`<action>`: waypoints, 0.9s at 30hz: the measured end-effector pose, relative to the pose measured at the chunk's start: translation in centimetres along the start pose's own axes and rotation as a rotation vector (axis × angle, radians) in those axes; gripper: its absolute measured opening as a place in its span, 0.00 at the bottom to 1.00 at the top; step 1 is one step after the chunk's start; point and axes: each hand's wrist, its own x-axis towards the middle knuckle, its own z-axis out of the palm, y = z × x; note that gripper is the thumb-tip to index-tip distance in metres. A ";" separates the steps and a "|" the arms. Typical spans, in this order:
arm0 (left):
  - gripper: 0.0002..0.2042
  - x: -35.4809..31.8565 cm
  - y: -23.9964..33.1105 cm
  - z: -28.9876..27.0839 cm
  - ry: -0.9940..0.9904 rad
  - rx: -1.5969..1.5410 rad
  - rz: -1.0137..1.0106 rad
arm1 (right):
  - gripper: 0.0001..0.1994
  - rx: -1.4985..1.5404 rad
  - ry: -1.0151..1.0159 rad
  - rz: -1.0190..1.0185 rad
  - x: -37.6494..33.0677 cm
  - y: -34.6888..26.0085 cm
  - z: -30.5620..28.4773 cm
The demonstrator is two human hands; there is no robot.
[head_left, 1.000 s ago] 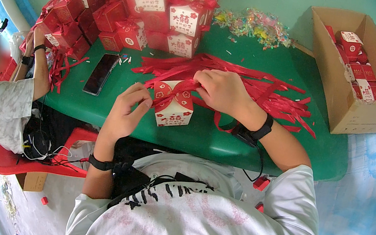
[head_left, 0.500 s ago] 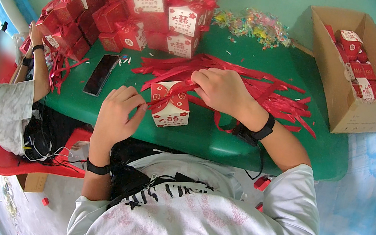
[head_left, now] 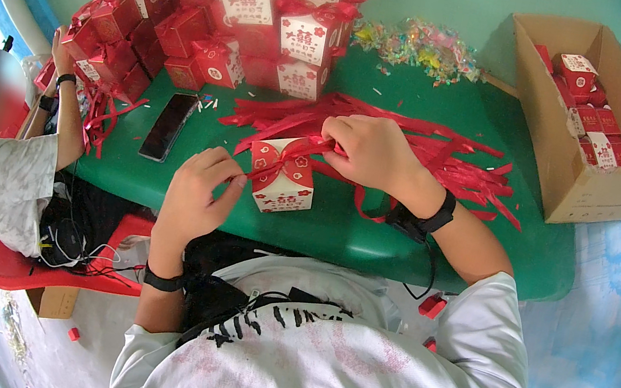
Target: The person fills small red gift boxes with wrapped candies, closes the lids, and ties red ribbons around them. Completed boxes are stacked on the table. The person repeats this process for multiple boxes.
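Note:
A small white gift box [head_left: 283, 196] with red petal-like flaps on top stands on the green table in front of me. A red ribbon [head_left: 289, 157] crosses its top, knotted or twisted at the middle. My left hand [head_left: 200, 189], at the box's left side, pinches one end of the ribbon between thumb and fingers. On the right, my right hand [head_left: 370, 151] is closed on the other part, its fingertips just beyond the box's upper right corner. Between both hands the ribbon runs fairly taut. More ribbon trails off the box's right side under my right wrist.
Loose red ribbons [head_left: 454, 156] lie behind the box. Finished red and white boxes [head_left: 247, 5] are stacked at the back left, beside wrapped candies [head_left: 423, 48]. A phone [head_left: 168, 127] lies to the left. A cardboard carton [head_left: 599, 191] holds boxes at right. Another person [head_left: 15, 163] sits at left.
Both hands have shifted very slightly to the right, still holding the ribbon. The box stays almost where it was.

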 end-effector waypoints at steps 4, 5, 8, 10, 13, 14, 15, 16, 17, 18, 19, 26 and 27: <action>0.03 0.2 0.3 -0.6 0.019 -0.072 -0.093 | 0.09 0.097 0.045 -0.041 0.3 -0.4 -1.0; 0.02 0.2 0.3 -0.6 0.023 -0.070 -0.085 | 0.09 0.082 0.067 -0.114 0.4 -0.2 -1.0; 0.02 0.0 0.0 -0.6 0.027 -0.061 -0.070 | 0.07 0.015 0.092 -0.240 0.5 -0.1 -0.9; 0.01 -0.3 -0.2 -0.6 0.020 -0.054 -0.074 | 0.06 0.021 0.065 -0.244 0.3 0.2 -0.6; 0.01 -0.7 -0.8 -0.7 -0.072 -0.141 -0.034 | 0.08 0.170 -0.038 -0.153 -0.2 0.9 -0.5; 0.01 -0.7 -0.7 -0.6 -0.090 -0.165 -0.037 | 0.09 0.253 -0.082 -0.104 -0.2 1.2 -0.7; 0.01 -0.6 -0.5 -0.5 -0.108 -0.190 -0.041 | 0.09 0.337 -0.126 -0.054 -0.2 1.4 -0.7; 0.01 -0.5 -0.4 -0.5 -0.126 -0.216 -0.043 | 0.10 0.362 -0.152 -0.038 -0.1 1.6 -0.7; 0.01 -0.5 -0.5 -0.5 -0.121 -0.221 -0.047 | 0.10 0.387 -0.177 -0.022 -0.1 1.9 -0.7; 0.01 -0.5 -0.6 -0.4 -0.116 -0.226 -0.051 | 0.11 0.412 -0.202 -0.005 -0.1 2.0 -0.6; 0.01 -0.5 -0.7 -0.4 -0.111 -0.232 -0.054 | 0.12 0.442 -0.200 0.010 -0.1 2.1 -0.5; 0.10 -1.2 -1.1 -0.1 0.039 -0.390 -0.190 | 0.37 0.535 -0.221 0.062 0.2 0.4 -1.8; 0.11 -1.4 -1.7 -0.3 0.028 -0.444 -0.210 | 0.43 0.547 -0.239 0.045 0.2 0.1 -2.0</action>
